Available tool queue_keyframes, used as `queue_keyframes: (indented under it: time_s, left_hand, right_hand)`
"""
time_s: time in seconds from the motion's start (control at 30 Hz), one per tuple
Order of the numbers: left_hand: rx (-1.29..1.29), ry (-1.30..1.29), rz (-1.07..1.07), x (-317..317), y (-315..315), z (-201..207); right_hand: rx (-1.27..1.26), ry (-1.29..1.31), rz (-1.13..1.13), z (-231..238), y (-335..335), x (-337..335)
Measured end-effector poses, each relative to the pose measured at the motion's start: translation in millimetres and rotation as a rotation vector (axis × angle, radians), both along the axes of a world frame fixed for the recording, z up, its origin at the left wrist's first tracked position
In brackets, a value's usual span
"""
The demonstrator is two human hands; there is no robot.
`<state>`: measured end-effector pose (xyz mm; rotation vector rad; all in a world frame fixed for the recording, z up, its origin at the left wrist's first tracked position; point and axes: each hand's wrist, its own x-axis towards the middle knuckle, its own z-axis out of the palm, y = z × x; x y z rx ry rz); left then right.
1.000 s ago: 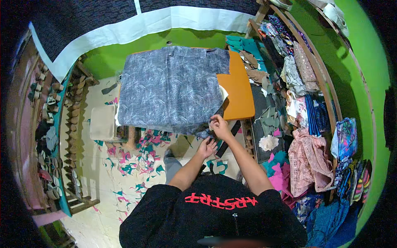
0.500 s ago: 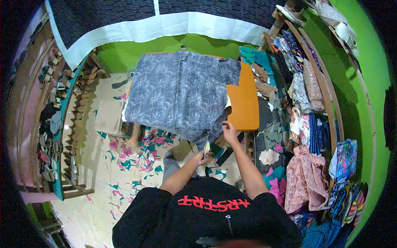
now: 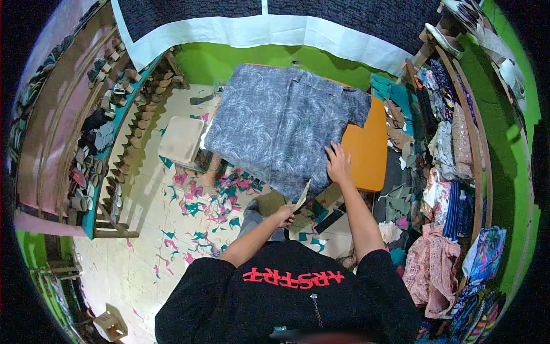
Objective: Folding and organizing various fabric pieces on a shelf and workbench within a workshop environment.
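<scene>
A large grey-blue patterned cloth [image 3: 258, 114] covers most of an orange tabletop [image 3: 369, 152], and its near corner hangs over the front edge. My left hand [image 3: 284, 216] is closed around the lower end of a thin, pale yellowish strip [image 3: 303, 196], perhaps paper or card, which points up against the hanging corner of the cloth. At the cloth's right edge, my right hand [image 3: 339, 163] lies with its fingers stretched out and spread on the fabric, holding nothing.
Pink and green cloth scraps [image 3: 215, 200] litter the tiled floor. A beige stool [image 3: 182, 140] stands left of the table. Farther left is a rack with wooden shoe forms [image 3: 137, 126]. Clothes, including a pink openwork garment [image 3: 432, 269], crowd the rack on the right.
My right hand has gone from bent fingers by the cloth's near corner to lying spread higher on its right edge. The pale strip in my left hand shows more. The whole view has shifted.
</scene>
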<state>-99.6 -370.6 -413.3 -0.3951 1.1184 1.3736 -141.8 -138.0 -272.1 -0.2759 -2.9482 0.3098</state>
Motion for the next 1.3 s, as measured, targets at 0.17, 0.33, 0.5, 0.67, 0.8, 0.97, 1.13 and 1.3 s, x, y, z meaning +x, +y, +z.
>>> queue_keyframes:
  time_s: [0.17,0.33,0.5,0.67,0.8,0.97,1.13,1.3]
  left_hand:
    - [0.001,-0.152,0.148,-4.3,-5.6,9.2]
    - [0.231,-0.233,0.101,-16.8,-19.2,24.8]
    - [0.360,-0.294,0.247,-14.6,-31.7,45.5]
    - [0.053,-0.289,0.500,-7.9,-67.3,-9.3]
    - [-0.112,-0.319,0.682,-8.5,-77.1,-24.5]
    - [0.168,-0.292,1.072,-42.9,-61.4,27.5]
    - [0.510,-0.019,1.391,-81.5,-83.0,18.5]
    - [0.637,0.125,1.382,-112.2,-140.4,51.9]
  right_hand:
    - [-0.007,0.035,0.275,-6.1,-25.0,54.9]
    - [0.135,-0.046,0.351,-30.7,-57.3,91.9]
    - [0.032,0.073,0.231,-43.0,-66.3,70.5]
    - [-0.171,0.018,0.238,-34.9,-62.8,59.1]
    - [-0.354,-0.100,0.311,8.1,-61.7,61.4]
    - [-0.530,-0.197,0.273,34.4,-47.9,71.9]
    - [-0.611,-0.022,0.227,35.2,-35.9,84.6]
    - [-0.862,-0.398,0.027,58.4,-29.6,83.0]
